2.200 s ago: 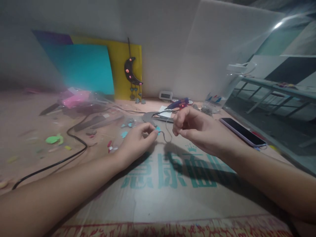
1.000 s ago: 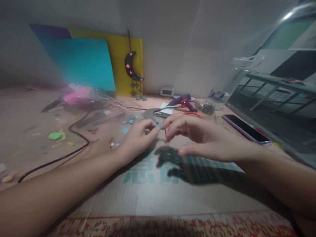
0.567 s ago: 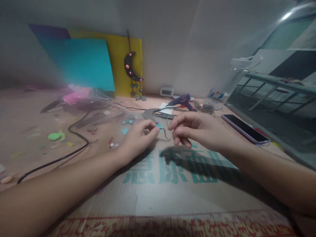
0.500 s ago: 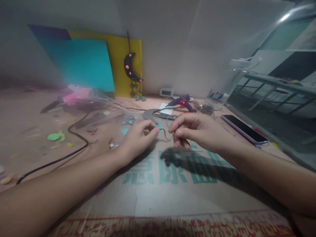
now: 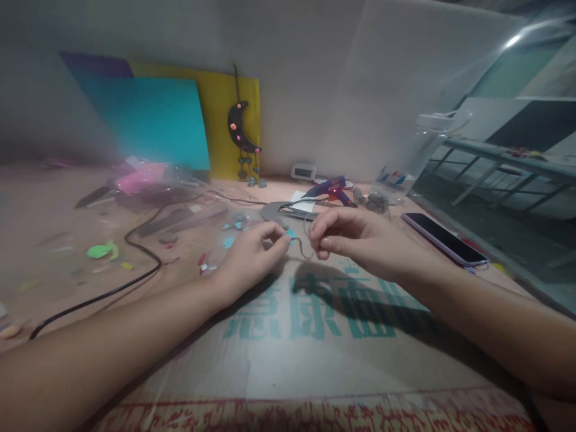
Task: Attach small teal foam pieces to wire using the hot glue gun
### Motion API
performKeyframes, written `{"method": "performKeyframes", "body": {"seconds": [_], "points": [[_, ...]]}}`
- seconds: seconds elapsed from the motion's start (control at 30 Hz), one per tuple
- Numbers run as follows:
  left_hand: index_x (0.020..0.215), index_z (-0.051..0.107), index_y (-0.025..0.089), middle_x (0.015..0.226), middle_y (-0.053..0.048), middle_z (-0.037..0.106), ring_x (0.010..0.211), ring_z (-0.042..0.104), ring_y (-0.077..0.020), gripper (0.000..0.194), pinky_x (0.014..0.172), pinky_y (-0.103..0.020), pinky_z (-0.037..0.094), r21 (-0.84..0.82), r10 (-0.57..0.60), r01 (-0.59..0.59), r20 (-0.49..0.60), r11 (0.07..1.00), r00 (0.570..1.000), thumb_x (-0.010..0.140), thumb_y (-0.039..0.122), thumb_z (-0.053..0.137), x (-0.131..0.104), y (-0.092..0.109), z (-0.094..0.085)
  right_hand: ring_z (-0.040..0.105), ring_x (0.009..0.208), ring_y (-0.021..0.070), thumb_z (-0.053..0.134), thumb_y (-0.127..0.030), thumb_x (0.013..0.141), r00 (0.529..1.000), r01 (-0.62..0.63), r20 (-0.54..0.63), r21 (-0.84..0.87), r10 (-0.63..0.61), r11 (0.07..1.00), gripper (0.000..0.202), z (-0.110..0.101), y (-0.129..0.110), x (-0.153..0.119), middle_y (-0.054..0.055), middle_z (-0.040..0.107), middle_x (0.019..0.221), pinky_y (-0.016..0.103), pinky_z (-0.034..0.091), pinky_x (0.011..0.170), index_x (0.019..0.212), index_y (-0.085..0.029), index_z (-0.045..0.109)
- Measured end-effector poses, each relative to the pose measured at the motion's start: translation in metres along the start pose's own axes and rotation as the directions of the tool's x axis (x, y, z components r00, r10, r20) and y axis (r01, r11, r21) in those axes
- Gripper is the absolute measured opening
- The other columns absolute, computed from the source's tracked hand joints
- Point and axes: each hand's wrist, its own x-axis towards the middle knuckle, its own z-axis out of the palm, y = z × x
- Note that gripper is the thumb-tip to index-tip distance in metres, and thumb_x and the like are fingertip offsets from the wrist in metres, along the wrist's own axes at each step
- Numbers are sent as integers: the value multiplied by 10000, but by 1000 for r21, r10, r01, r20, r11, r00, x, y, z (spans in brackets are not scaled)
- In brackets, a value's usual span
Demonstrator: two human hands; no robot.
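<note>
A thin grey cord (image 5: pixel 300 245) curves between my two hands, with a small light-blue piece (image 5: pixel 291 234) at its left end. My left hand (image 5: pixel 263 252) pinches the cord near that blue piece, thumb against forefinger. On the right, my right hand (image 5: pixel 346 240) has its fingertips drawn together on the cord's other side. Behind the hands lies a grey crescent shape (image 5: pixel 271 211) on the table. More light-blue pieces (image 5: pixel 229 242) rest just left of my left hand.
A glue gun (image 5: pixel 330 189) with a red light lies behind my right hand. To the right is a phone (image 5: pixel 443 239). A black cable (image 5: pixel 99 294) curves across the left side. Coloured sheets (image 5: pixel 153 120) and a dark moon ornament (image 5: pixel 238 129) stand at the back.
The fingers of my right hand have closed together around the cord. My left hand has hardly moved, and the view has shifted slightly.
</note>
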Motion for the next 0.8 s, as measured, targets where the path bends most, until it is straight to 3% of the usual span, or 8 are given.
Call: {"method": "performKeyframes", "body": {"seconds": [0.1,0.2,0.4,0.47,0.57,0.67,0.8], "points": [[749,611,177,789,-7,669,763,593,-171,200,740,-283,437,-5,-33,33,-15,999,999,868,315,528,0,2,0,607,664,99,704,-199,822,984,49,-160,-152,-73,987,83,-9,3,5,-11,633,770,253,532,647,877,-178,647],[761,603,179,815,-11,668,782,593,-176,194,750,-291,433,-1,-47,47,-37,999,998,869,324,532,1,0,0,589,568,76,694,-262,838,965,-22,-258,-232,-39,972,147,-14,13,9,1,638,848,231,512,538,917,-173,608],[768,583,185,799,-2,650,780,588,-171,210,722,-277,428,-29,-17,15,-73,999,997,882,348,516,1,-4,1,593,470,39,724,-246,796,964,-258,-58,8,258,966,479,0,38,8,106,574,1306,232,538,428,1191,-230,453],[765,581,184,790,2,644,768,584,-166,221,704,-269,425,-38,-12,9,-77,999,997,886,356,512,0,-3,1,604,485,43,720,-226,793,959,-279,-20,94,282,956,513,5,45,7,93,596,1258,236,549,457,1219,-238,435],[749,571,184,761,9,629,741,574,-157,222,675,-258,417,-47,1,-5,-85,999,996,888,346,512,0,-2,1,631,549,78,712,-199,788,957,-286,-13,111,289,952,507,8,51,7,17,662,967,221,528,495,1224,-219,454],[740,566,183,743,14,618,728,567,-153,205,671,-258,411,-43,0,-4,-86,999,996,881,323,517,0,-2,1,624,594,106,691,-204,795,966,-233,-126,-56,225,971,409,6,50,7,-33,618,762,206,466,484,1168,-202,523],[741,573,180,772,6,629,760,573,-161,201,702,-268,413,-35,-28,25,-67,999,997,875,323,528,0,-3,0,572,641,121,679,-272,813,954,-121,-301,-406,-8,906,140,0,48,7,-6,631,738,255,441,576,900,-168,647]]}}
